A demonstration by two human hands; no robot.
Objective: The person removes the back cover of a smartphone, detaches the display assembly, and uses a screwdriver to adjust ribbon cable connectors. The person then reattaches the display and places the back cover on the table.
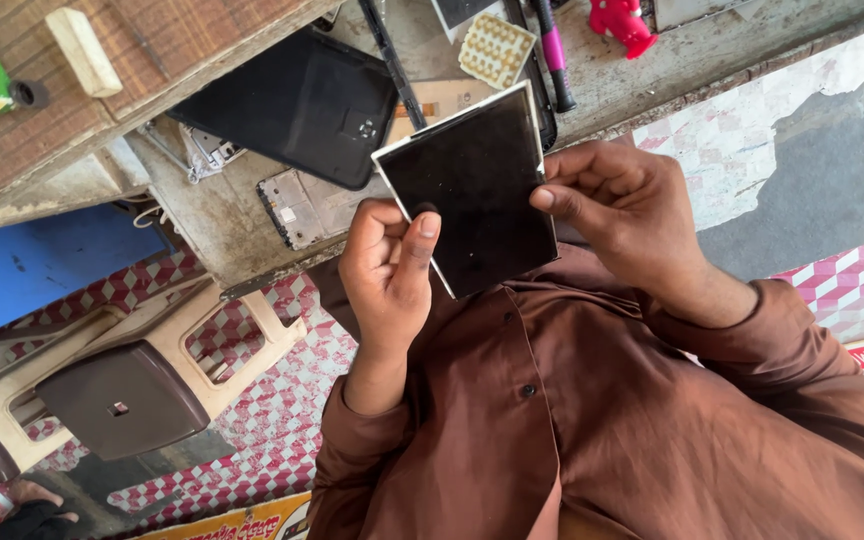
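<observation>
Dark screen panel (472, 190), long axis tilted away toward bench (212, 210), pinched between both hands: left hand (387, 265) closed on lower-left edge, right hand (622, 205) gripping right edge, above brown shirt (592, 400).

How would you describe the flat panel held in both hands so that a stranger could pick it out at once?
Start at the worn workbench along the top, then drop to the two hands before the brown shirt. Left hand and right hand pinch a dark panel. Unlike the black phone back cover behind, it has a thin white edge.
</observation>
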